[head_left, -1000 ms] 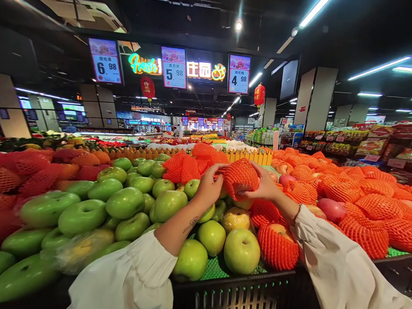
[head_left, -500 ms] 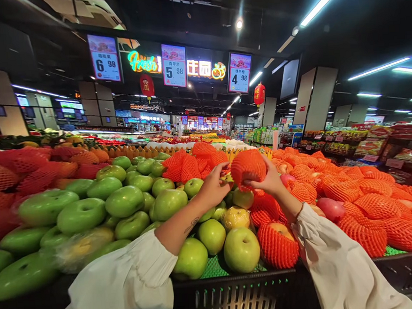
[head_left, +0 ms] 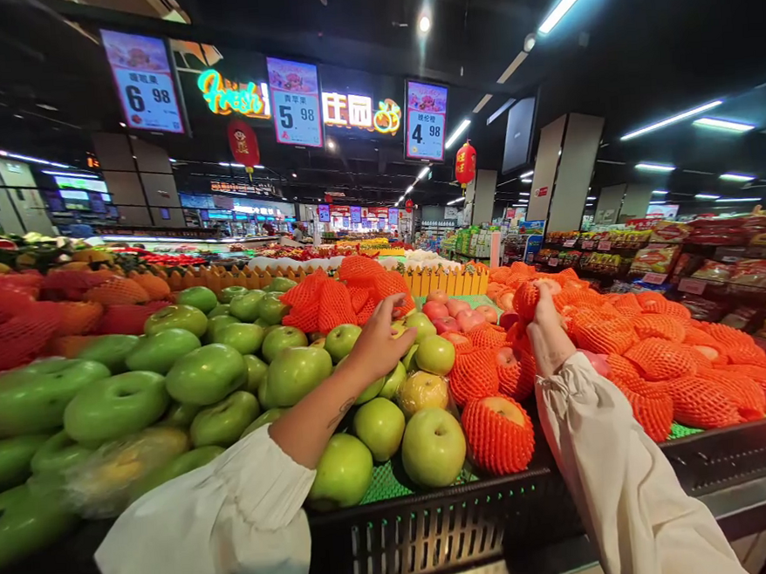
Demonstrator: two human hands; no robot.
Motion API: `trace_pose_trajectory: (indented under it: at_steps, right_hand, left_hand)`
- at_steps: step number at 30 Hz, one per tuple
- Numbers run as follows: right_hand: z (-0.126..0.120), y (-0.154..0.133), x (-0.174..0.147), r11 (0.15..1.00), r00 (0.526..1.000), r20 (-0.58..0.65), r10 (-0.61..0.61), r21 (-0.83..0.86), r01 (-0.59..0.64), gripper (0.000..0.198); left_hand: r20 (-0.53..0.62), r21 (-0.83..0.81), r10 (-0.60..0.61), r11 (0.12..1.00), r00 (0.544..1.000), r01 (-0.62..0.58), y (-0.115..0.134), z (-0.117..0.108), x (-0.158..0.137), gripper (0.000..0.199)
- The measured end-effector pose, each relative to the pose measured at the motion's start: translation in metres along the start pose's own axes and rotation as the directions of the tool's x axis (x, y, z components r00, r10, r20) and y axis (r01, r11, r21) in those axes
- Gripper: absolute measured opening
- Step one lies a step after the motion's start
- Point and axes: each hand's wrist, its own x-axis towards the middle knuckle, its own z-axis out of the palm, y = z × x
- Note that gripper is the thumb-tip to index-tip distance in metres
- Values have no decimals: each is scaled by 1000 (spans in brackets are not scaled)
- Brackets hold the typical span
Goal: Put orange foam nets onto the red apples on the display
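Netted apple (head_left: 526, 300): orange foam mesh, gripped by right hand (head_left: 547, 337).

White sleeves, bare hands

Both arms wear loose white sleeves of light cloth. The left sleeve (head_left: 210, 535) is pushed up, baring the forearm, where a small dark tattoo (head_left: 344, 407) shows. The right sleeve (head_left: 612, 472) ends in a gathered, frilled cuff. Both hands are bare, without gloves.

Single head-worn view, looking forward and slightly down across a fruit display from its near edge; the black crate rim (head_left: 439, 528) lies close below. Both sleeved forearms enter from the bottom, while hanging price signs (head_left: 295, 102) recede far ahead.
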Motion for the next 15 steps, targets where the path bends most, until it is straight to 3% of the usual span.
trace_pose_trajectory:
  at_steps: [2, 3, 5, 8, 10, 15]
  right_hand:
    - [1, 2, -10, 995, 993, -70, 100, 21, -99, 95]
    - [3, 2, -16, 996, 991, -93, 93, 3, -93, 101]
    - [6, 3, -28, 991, 995, -71, -69, -119, 60, 104]
    - [11, 6, -38, 911, 953, 81, -293, -278, 304, 104]
    - [14, 8, -38, 901, 957, 145, -252, -326, 286, 102]
    - [14, 1, -36, 803, 992, 118, -47, -586, 108, 81]
  left_hand:
    - [-1, 13, -2, 1000, 1000, 2, 0, 0, 0, 63]
    - [2, 23, 3, 1000, 1000, -3, -1, 1, 0, 63]
    - [12, 44, 17, 999, 1000, -18, -1, 0, -1, 63]
    - [22, 70, 26, 997, 999, -27, -1, 0, -1, 60]
    - [23, 76, 22, 997, 999, -24, 0, -1, -2, 58]
    - [34, 82, 17, 996, 999, -20, 3, -2, -2, 56]
